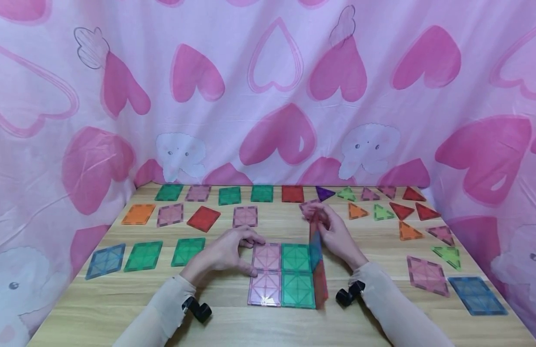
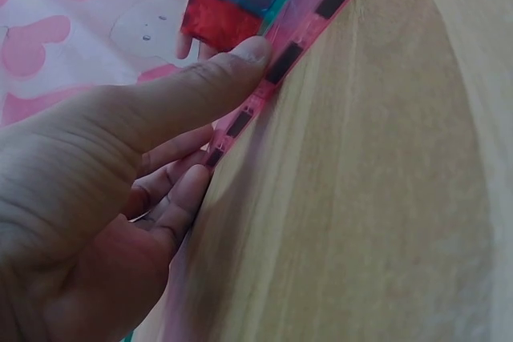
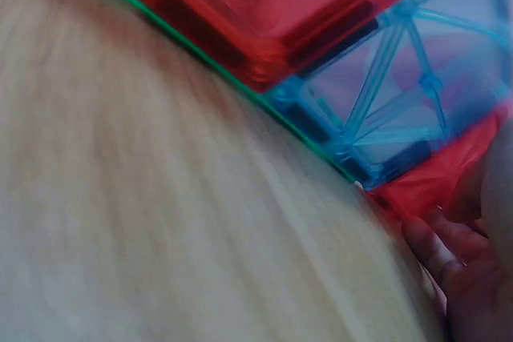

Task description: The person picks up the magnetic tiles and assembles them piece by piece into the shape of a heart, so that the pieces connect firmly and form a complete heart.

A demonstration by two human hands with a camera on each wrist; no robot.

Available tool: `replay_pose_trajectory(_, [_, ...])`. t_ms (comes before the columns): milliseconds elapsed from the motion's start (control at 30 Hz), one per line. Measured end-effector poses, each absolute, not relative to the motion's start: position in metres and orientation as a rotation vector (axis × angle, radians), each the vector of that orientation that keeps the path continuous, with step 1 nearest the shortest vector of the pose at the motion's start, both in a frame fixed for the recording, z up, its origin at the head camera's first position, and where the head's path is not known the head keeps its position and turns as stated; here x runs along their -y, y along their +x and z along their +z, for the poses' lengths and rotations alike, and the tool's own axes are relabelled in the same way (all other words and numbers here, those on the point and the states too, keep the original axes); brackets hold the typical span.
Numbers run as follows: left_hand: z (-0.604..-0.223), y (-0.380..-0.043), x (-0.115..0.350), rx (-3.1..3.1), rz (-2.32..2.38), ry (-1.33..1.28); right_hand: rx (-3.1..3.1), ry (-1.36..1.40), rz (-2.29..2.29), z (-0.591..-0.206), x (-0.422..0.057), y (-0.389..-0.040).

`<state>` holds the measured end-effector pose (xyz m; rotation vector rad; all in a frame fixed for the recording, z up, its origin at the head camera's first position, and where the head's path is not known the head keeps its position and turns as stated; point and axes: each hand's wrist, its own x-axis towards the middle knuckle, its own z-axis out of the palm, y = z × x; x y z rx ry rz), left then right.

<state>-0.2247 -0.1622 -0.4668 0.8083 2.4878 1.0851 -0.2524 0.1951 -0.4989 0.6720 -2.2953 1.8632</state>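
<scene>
Two pink square magnetic tiles (image 1: 267, 288) and two green ones (image 1: 297, 289) lie flat, joined in a square block. Along its right edge stands an upright row: a red tile (image 3: 200, 6) nearest, a blue tile (image 3: 393, 86) in the middle and another red tile (image 3: 433, 174) at the far end. My right hand (image 1: 337, 236) pinches that far red tile, its fingertips partly hidden behind it. At the block's left side, my left hand (image 1: 224, 248) holds the far pink tile (image 2: 256, 94), thumb on the left edge and fingers round the far corner.
Loose square tiles in green (image 1: 187, 251), orange (image 1: 138, 214), red (image 1: 203, 219) and blue (image 1: 105, 261) lie left and behind. Small triangle tiles (image 1: 401, 210) lie far right, with a pink square (image 1: 428, 275) and a blue tile (image 1: 477, 296) nearer. A pink heart curtain (image 1: 276, 135) backs the table.
</scene>
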Motion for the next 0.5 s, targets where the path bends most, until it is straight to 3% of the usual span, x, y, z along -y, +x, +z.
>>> replay_pose_trajectory(500, [-0.4670, -0.2245, 0.1630, -2.497, 1.061, 0.843, 2.291, 0.649, 1.958, -0.4956, -0.1900, -0.2439])
